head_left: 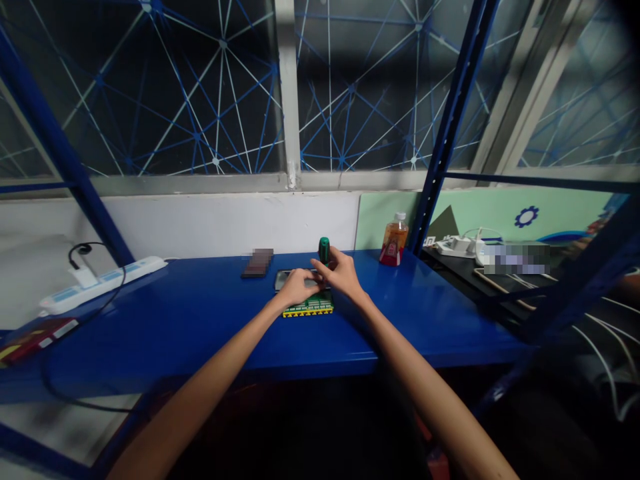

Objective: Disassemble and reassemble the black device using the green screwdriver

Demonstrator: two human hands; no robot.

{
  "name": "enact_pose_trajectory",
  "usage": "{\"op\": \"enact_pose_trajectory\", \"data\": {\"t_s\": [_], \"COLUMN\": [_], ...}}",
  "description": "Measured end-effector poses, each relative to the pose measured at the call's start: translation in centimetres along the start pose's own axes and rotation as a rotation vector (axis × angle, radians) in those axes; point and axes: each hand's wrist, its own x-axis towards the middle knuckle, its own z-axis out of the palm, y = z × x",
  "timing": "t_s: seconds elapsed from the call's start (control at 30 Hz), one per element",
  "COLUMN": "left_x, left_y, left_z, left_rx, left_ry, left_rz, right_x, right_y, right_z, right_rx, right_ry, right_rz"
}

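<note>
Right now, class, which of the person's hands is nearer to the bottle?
Right. The right hand is by the green handle, left of the bottle; the left hand is farther left, by the green board.

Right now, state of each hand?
Left hand: curled over the yellow-edged green item; can't tell if it holds anything.
Right hand: closed, holding the green-handled tool.

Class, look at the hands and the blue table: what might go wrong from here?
The green-handled tool, upright at the right hand, might slip and nick the left hand close by, or scratch the green board with the yellow edge. The black cable, hanging over the front of the table, could get snagged.
</note>
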Motion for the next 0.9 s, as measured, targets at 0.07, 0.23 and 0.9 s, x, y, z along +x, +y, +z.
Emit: {"op": "enact_pose_trajectory", "data": {"t_s": [0.07, 0.23, 0.9], "left_x": [-0.01, -0.06, 0.1], "left_y": [-0.19, -0.32, -0.83], "left_z": [0.14, 0.43, 0.19], "left_rx": [-0.01, -0.018, -0.073], "left_ry": [0.008, -0.016, -0.114], "left_rz": [-0.009, 0.012, 0.027], "right_x": [-0.01, 0.02, 0.14], "right_y": [-0.05, 0.02, 0.27], "right_z": [-0.04, -0.05, -0.83], "right_rx": [-0.007, -0.016, 0.057], "right_ry": [0.007, 0.011, 0.125], "right_rz": [0.004, 0.01, 0.087]}}
